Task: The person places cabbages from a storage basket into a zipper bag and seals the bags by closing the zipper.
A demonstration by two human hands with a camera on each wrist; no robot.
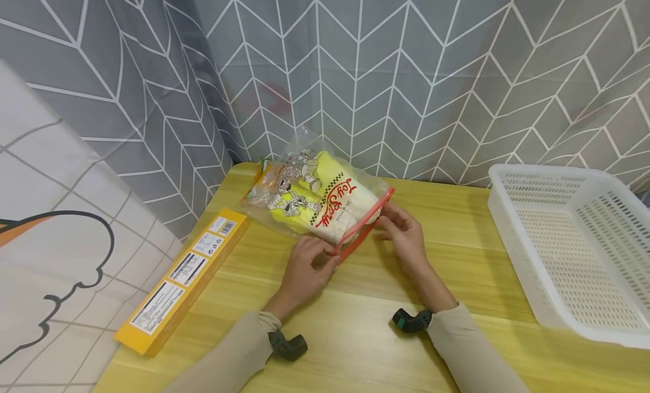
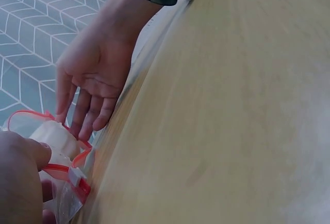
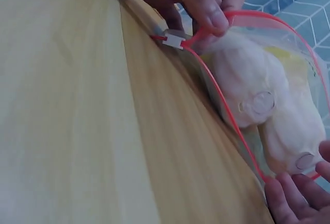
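A clear zip bag (image 1: pixel 332 206) with a red zip rim and a Toy Story print lies on the wooden table, its mouth towards me. Inside are yellow and white bundles (image 3: pixel 250 82); their rounded white ends, marked with small circles, show through the open mouth in the right wrist view. With thumb and fingers my left hand (image 1: pixel 307 266) pinches the near left corner of the rim, beside the white slider (image 3: pixel 174 41). My right hand (image 1: pixel 403 235) holds the rim's other corner between thumb and fingertips, and the red rim (image 3: pixel 232 116) stretches between both hands.
A long yellow box (image 1: pixel 185 280) with white labels lies along the table's left edge. To the right stands a white plastic basket (image 1: pixel 525 257) with slotted sides. A grey patterned curtain (image 1: pixel 381 82) hangs behind the table (image 1: pixel 350 336).
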